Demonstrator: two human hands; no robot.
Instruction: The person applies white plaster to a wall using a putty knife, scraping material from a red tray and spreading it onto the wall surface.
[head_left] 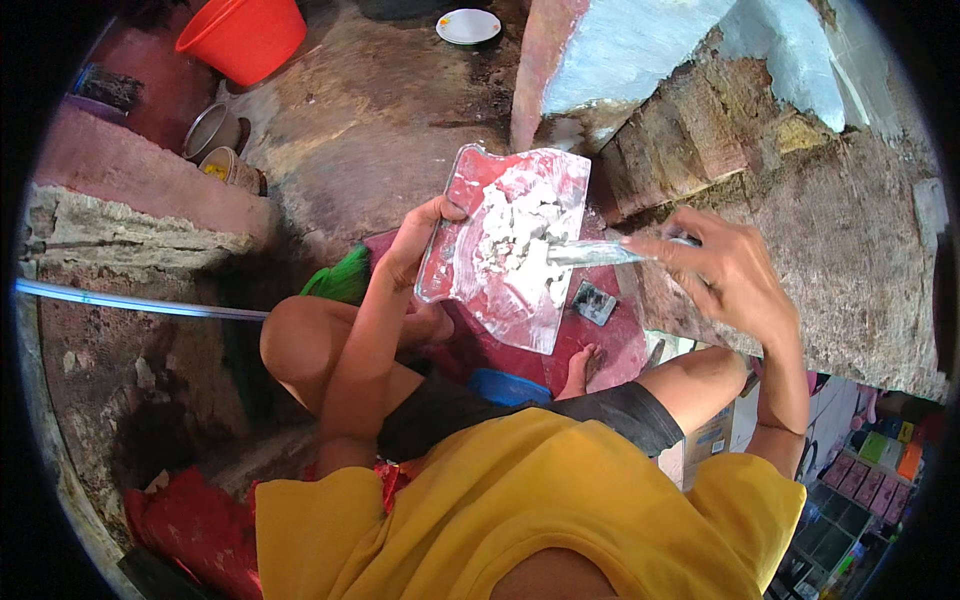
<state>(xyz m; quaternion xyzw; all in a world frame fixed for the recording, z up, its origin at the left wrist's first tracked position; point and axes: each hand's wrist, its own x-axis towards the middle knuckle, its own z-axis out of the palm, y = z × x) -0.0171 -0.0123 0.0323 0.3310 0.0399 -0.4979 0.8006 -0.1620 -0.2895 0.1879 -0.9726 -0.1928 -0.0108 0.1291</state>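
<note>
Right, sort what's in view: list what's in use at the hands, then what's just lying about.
In use:
- left hand holding the red board
- white paste on the board
- right hand holding the metal blade in the paste

Lying about:
- orange bucket
- white plate
- two small pots
- blue bowl

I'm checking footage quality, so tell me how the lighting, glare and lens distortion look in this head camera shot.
In the head view, daylight is bright and fairly even; the white paste on the red board looks nearly washed out, and the blade in the right hand glints. The fisheye bends the pale pipe and leaves a black rim; the left hand stays sharp.
</note>
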